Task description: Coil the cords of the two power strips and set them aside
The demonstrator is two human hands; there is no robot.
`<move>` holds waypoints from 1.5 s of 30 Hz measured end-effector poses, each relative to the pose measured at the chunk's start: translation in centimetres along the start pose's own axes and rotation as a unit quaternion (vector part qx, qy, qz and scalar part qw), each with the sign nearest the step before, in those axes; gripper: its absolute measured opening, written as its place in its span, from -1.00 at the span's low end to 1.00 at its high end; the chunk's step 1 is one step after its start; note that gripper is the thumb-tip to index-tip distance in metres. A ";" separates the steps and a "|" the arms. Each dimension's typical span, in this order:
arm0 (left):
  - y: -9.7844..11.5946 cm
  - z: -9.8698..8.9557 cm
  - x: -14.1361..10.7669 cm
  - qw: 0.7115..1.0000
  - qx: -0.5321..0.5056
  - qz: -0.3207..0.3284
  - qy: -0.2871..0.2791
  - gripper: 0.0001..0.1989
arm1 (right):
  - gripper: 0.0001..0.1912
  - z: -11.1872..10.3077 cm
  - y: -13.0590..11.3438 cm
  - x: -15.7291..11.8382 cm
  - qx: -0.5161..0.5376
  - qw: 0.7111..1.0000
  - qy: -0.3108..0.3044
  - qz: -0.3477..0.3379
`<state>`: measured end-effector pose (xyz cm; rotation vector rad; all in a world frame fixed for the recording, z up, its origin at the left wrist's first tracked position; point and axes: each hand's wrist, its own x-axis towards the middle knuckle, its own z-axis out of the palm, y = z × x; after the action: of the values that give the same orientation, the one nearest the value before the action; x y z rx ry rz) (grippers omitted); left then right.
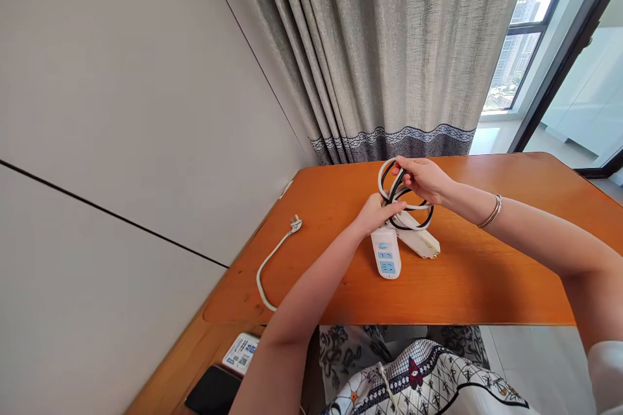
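My right hand (422, 177) pinches a coil of white and black cable (395, 196) held above the orange wooden table (487, 272). My left hand (377, 213) grips the lower part of the same coil, just above a white power strip with blue sockets (386, 258). A second white power strip (419, 240) lies beside it, partly under the coil. A loose white cord with a plug (293, 226) runs along the table's left side toward the front edge.
A grey curtain (379, 45) hangs behind the table, with a window at the right. A black phone (214, 390) and a white card with printed codes (241, 353) lie on a lower wooden ledge at the left. A plain wall runs along the left.
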<state>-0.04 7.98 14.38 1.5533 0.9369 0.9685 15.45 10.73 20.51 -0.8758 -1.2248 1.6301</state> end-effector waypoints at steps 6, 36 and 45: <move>0.3 0.4 -0.1 0.997 0.032 0.000 0.074 -0.71 | -0.70 -2.8 0.9 1.0 -0.302 0.936 0.089 -0.158; 0.5 -2.3 1.0 0.985 0.172 -0.026 -0.017 -0.76 | -0.54 -4.5 3.9 -2.8 -0.353 0.923 -0.049 -0.145; 1.8 -1.2 -0.5 0.886 0.389 0.212 0.137 -0.55 | -0.53 -3.0 2.6 -3.0 -0.109 0.992 0.069 -0.012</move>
<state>-1.14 7.63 16.29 2.4143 1.3161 1.2172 18.62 8.61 17.34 -1.0860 -1.3271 1.4103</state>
